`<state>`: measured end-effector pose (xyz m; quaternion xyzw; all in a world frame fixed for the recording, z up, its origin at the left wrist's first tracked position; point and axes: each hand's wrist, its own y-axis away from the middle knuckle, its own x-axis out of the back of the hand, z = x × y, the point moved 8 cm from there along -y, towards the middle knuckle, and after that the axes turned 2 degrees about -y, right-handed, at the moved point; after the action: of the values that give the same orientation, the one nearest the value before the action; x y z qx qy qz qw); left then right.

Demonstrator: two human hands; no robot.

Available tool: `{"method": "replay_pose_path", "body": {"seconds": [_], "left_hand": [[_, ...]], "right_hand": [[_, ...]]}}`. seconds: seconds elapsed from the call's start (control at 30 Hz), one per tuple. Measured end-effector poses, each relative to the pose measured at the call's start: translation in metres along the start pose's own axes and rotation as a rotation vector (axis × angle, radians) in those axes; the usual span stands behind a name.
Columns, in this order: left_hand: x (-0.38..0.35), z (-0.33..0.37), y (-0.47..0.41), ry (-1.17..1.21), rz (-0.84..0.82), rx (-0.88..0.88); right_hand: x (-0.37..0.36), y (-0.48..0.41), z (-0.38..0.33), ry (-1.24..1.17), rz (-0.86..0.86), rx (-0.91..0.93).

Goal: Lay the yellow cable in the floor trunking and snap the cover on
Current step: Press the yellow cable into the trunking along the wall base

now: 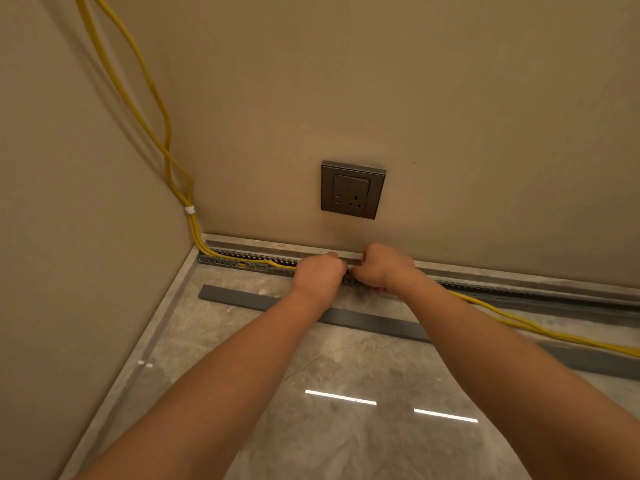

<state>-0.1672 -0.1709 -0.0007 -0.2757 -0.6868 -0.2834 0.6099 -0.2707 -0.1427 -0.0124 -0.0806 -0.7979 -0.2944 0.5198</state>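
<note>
The marble floor (346, 427) meets the beige wall (450, 98), and along that joint runs the slotted grey floor trunking (242, 263). Its flat grey cover (374, 322) lies loose on the floor just in front, not yet fitted. The yellow cable (152, 98) drops down the corner, sits in the trunking's left stretch, and trails out over the floor at right. So the laying step is in hand. Left hand (318, 270) and right hand (382, 266), both curled closed, press together at the channel, apparently pinching cable into it; each grip's contents are hidden. Next, I judge: feed the right-hand slack in.
</note>
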Motion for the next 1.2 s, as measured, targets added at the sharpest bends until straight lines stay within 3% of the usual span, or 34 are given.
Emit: {"method": "replay_pose_path", "body": {"seconds": [0.1,0.3,0.47,0.7,0.97,1.2], "left_hand": [[-0.002,-0.003,-0.003,-0.016,-0.013,0.019],[-0.003,0.001,-0.005,-0.02,-0.025,0.039],[-0.003,0.002,-0.004,-0.045,-0.029,0.088],[0.002,0.013,-0.006,-0.133,-0.021,0.102],[0.016,0.071,-0.012,0.088,0.089,-0.079],[0.009,0.072,-0.008,0.251,0.082,0.037]], "right_hand": [[0.008,0.005,0.017,-0.005,-0.017,-0.028],[0.017,0.017,0.068,-0.247,-0.119,-0.062],[0.018,0.02,0.077,-0.344,-0.081,-0.039],[0.028,0.021,0.072,-0.104,0.162,-0.055],[0.024,0.016,0.079,-0.115,0.174,-0.063],[0.021,0.016,0.074,-0.084,0.149,0.015]]}}
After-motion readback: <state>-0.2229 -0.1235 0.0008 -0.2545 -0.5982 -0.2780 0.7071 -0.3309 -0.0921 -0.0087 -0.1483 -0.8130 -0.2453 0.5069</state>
